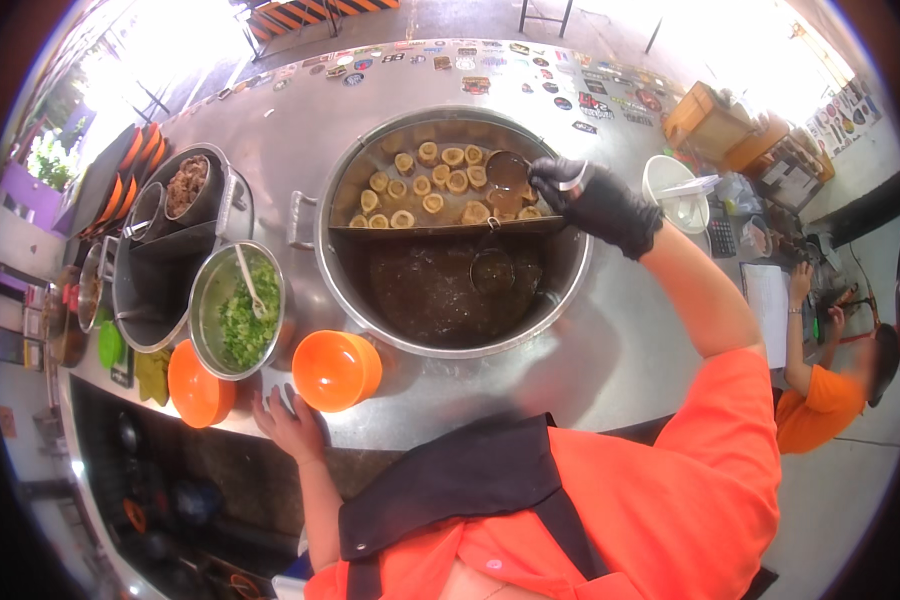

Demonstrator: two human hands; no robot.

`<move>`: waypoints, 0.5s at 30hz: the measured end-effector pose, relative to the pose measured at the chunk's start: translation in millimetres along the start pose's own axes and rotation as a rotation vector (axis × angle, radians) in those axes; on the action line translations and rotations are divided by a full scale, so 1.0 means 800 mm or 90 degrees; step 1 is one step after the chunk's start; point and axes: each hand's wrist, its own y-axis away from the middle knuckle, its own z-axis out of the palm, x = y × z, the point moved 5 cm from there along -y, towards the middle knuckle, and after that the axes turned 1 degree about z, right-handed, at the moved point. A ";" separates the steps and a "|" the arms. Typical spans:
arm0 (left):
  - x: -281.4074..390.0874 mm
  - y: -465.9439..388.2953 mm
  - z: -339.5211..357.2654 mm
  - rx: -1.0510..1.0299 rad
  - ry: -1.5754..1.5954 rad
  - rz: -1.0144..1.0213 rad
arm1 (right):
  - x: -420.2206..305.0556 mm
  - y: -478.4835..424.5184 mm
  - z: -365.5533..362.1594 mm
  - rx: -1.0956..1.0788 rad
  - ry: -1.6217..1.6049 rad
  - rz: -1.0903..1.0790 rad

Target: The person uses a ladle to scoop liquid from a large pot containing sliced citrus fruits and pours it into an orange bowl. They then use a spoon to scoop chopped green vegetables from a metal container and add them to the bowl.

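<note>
My right hand (596,202), in a black glove, grips the handle of a metal ladle (507,171) over the far half of a large divided metal pot (454,351). The ladle's bowl holds brown liquid. Several round, pale-rimmed pieces, apparently cut marrow bones (433,203), stand in the broth there. Dark broth (420,292) fills the near half, where a second, wire-rimmed ladle (492,271) hangs from the divider. My bare left hand (291,426) lies at the counter's near edge, fingers spread, between orange bowls (337,371) on its right and more orange bowls (201,386) on its left.
A metal bowl of chopped green onion (249,319) with a white spoon stands left, beside a divided pot (172,270) containing a container of meat (189,186). Right are a white tub (675,196), a calculator (721,236), papers (765,307) and another person (829,405).
</note>
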 end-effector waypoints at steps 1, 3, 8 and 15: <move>0.002 0.000 -0.001 -0.004 -0.002 -0.007 | -0.001 0.009 0.001 -0.021 -0.053 0.031; 0.007 -0.003 -0.002 -0.012 -0.005 -0.021 | -0.017 0.027 0.004 -0.067 0.193 -0.123; 0.012 -0.004 -0.002 -0.035 -0.011 -0.026 | -0.045 0.059 -0.006 -0.155 0.334 -0.194; 0.007 -0.003 0.000 -0.033 -0.011 -0.014 | -0.052 0.044 -0.070 -0.036 0.051 -0.005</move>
